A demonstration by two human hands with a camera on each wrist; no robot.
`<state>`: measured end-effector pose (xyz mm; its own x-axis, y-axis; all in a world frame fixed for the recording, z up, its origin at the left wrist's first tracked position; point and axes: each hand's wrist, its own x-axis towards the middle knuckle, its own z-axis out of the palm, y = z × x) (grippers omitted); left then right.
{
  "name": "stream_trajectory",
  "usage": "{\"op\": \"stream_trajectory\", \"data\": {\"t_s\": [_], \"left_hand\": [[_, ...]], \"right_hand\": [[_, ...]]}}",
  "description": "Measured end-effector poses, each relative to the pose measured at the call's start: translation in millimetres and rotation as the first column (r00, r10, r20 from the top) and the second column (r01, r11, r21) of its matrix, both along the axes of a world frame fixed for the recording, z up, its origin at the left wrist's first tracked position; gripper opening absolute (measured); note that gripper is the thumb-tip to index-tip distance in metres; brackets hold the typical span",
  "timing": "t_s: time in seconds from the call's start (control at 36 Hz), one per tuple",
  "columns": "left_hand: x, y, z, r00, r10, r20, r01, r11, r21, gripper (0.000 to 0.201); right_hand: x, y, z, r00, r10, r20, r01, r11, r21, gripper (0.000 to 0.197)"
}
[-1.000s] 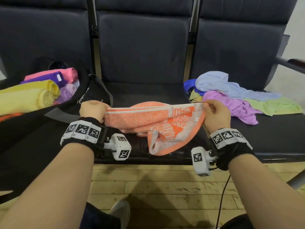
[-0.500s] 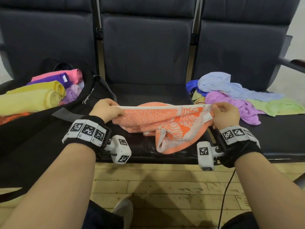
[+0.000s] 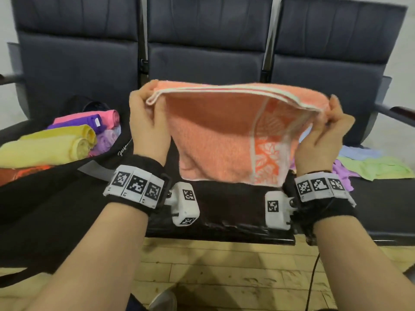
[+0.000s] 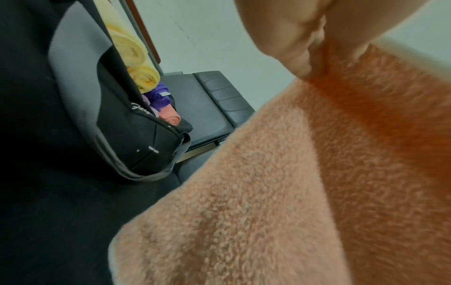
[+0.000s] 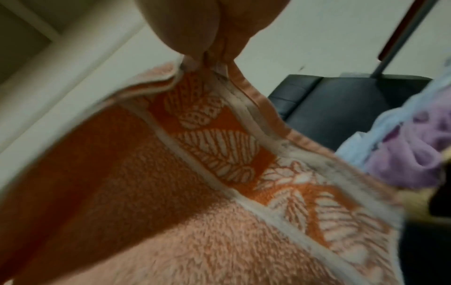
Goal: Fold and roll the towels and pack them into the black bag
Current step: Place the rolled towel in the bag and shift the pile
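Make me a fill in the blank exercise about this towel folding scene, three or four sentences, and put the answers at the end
1. Both hands hold up a towel whose main colour is ____.
2. The left hand and right hand grip that towel by its ____ edge.
3. The rolled towels lie in the ____ bag.
4. The loose pile of unfolded towels lies on the seat on the person's ____ side.

Missing words: orange; top; black; right

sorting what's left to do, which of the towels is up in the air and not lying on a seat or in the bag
The orange terry towel with the leaf-pattern border: both hands pinch its top edge, so it hangs; the others lie rolled or crumpled.
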<state>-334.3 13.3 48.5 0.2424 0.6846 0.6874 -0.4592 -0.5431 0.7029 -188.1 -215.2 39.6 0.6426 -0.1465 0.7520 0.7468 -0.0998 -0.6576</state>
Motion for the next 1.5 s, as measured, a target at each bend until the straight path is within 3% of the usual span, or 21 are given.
{"op": "stream_trajectory", "data": {"t_s": [0.06,0.17,0.22,0.28,0.33,0.39,0.47,0.53,0.56,0.58,0.64,0.69,0.75,0.81,0.86,0.92,1.0,1.11,1.19,1.31,1.5], "left_hand": [[3.7,-1.5,-1.6,0.999,0.020,-0.027,-0.019,1.000,0.023,0.018],[10.1,5.6,-16.4,0.978,0.127,-0.165,-0.136,0.990,-0.045,0.008],[9.5,10.9,-19.1,0.966,0.168,-0.196,-0.187,0.979,-0.082,0.007],[7.3,12.6,-14.1,0.954,0.203,-0.222,-0.229,0.969,-0.096,0.006],[3.8,9.9,-5.8,0.960,0.229,-0.163,-0.241,0.969,-0.057,0.005],[-1.2,2.4,5.3,0.976,0.201,-0.082,-0.204,0.978,-0.034,0.007],[-4.6,-3.4,15.6,0.973,0.224,-0.064,-0.225,0.974,-0.018,0.012],[-1.7,0.5,15.0,0.950,0.252,-0.185,-0.264,0.964,-0.043,0.015],[0.1,4.4,11.4,0.909,0.272,-0.316,-0.301,0.953,-0.047,0.011],[1.6,9.2,5.8,0.840,0.288,-0.460,-0.345,0.938,-0.043,0.013],[3.7,17.3,-8.8,0.729,0.253,-0.636,-0.347,0.937,-0.026,0.022],[5.6,18.6,-18.1,0.686,0.205,-0.698,-0.299,0.954,-0.013,0.025],[8.5,14.8,-17.4,0.700,0.174,-0.693,-0.294,0.954,-0.057,0.034],[12.9,8.8,-11.8,0.786,0.152,-0.599,-0.282,0.951,-0.128,0.039],[16.7,3.5,-5.9,0.863,0.178,-0.473,-0.284,0.945,-0.162,0.036],[19.2,-2.9,0.8,0.910,0.191,-0.369,-0.272,0.945,-0.182,0.022],[26.5,-17.7,2.5,0.922,0.135,-0.363,-0.194,0.972,-0.131,0.014],[37.1,-45.8,-15.3,0.829,0.019,-0.558,-0.031,0.999,-0.012,0.018],[39.0,-54.2,-26.5,0.787,-0.001,-0.617,0.034,0.999,0.041,0.013],[39.5,-49.3,-28.0,0.806,-0.015,-0.592,0.053,0.998,0.046,0.013],[38.4,-49.2,-27.6,0.822,-0.001,-0.570,0.037,0.998,0.052,0.005]], "right_hand": [[0.3,1.3,-1.6,0.998,0.009,-0.064,-0.011,0.999,-0.031,0.006],[6.4,0.3,-16.1,0.951,-0.139,-0.277,0.087,0.978,-0.191,0.020],[8.9,-1.5,-17.4,0.939,-0.178,-0.293,0.112,0.967,-0.229,0.021],[12.0,-2.9,-12.5,0.946,-0.246,-0.210,0.192,0.950,-0.246,0.022],[12.6,-5.5,-5.2,0.963,-0.243,-0.113,0.219,0.957,-0.190,0.015],[9.7,-8.1,4.3,0.988,-0.148,-0.039,0.146,0.988,-0.060,0.004],[4.5,-12.0,15.2,0.999,-0.042,-0.001,0.041,0.992,0.122,0.011],[6.9,-11.3,16.1,0.993,0.046,-0.110,-0.033,0.993,0.115,0.009],[9.6,-9.8,12.8,0.963,0.075,-0.257,-0.068,0.997,0.037,0.012],[11.6,-6.6,7.2,0.910,0.055,-0.412,-0.103,0.990,-0.096,0.019],[24.2,-5.6,-12.7,0.772,-0.139,-0.620,-0.168,0.896,-0.410,0.026],[29.6,-1.8,-25.8,0.697,-0.176,-0.695,-0.211,0.876,-0.434,0.028],[27.5,3.2,-25.7,0.717,-0.163,-0.678,-0.198,0.885,-0.422,0.024],[21.1,10.0,-17.7,0.793,-0.127,-0.595,-0.105,0.935,-0.339,0.012],[7.8,15.4,-4.1,0.878,-0.023,-0.479,-0.028,0.995,-0.098,0.008],[-2.9,24.5,3.9,0.915,0.067,-0.398,-0.046,0.997,0.064,0.011],[-10.7,42.6,1.0,0.876,0.188,-0.445,-0.185,0.981,0.050,0.014],[-27.8,62.5,-14.4,0.809,0.276,-0.519,-0.334,0.943,-0.018,0.012],[-41.2,69.5,-25.5,0.772,0.329,-0.544,-0.453,0.885,-0.106,0.009],[-46.1,73.6,-26.8,0.762,0.352,-0.544,-0.506,0.847,-0.161,0.011],[-41.9,68.7,-20.7,0.689,0.430,-0.584,-0.564,0.824,-0.059,0.007]]}}
